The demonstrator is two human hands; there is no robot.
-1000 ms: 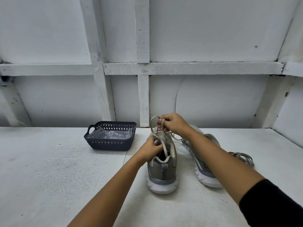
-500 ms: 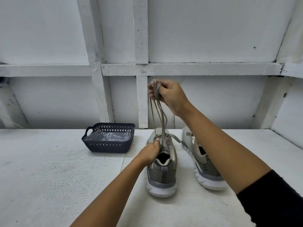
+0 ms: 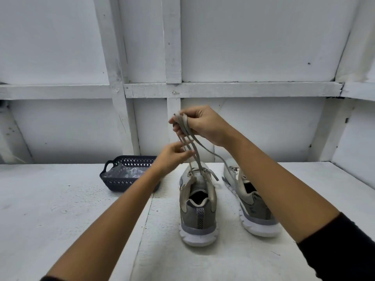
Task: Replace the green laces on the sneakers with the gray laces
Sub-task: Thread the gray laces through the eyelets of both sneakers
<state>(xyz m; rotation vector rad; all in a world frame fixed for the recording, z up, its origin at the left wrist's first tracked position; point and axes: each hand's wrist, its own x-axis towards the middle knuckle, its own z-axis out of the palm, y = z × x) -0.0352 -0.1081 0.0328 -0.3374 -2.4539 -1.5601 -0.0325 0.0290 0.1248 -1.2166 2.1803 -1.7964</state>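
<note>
One broad white-painted wooden worktop (image 3: 71, 220) runs back to a white battened wall (image 3: 253, 47), its surface stretching wide left of the shoes and toward the near edge. Two gray mesh sneakers with white soles stand on its right half, heels toward the camera: the left sneaker (image 3: 197, 209) and the right sneaker (image 3: 253, 209), just beside each other. A dark blue lattice plastic basket (image 3: 113, 183) sits by the wall, left of them, holding crumpled clear plastic film (image 3: 123, 173). The right hand (image 3: 203, 126) has its grip clamped on a looped flat gray lace (image 3: 187, 129), held high above the left sneaker and threaded through its front eyelets. The left hand (image 3: 172, 157) meets the strands lower down; blur hides whether its grip is closed.
</note>
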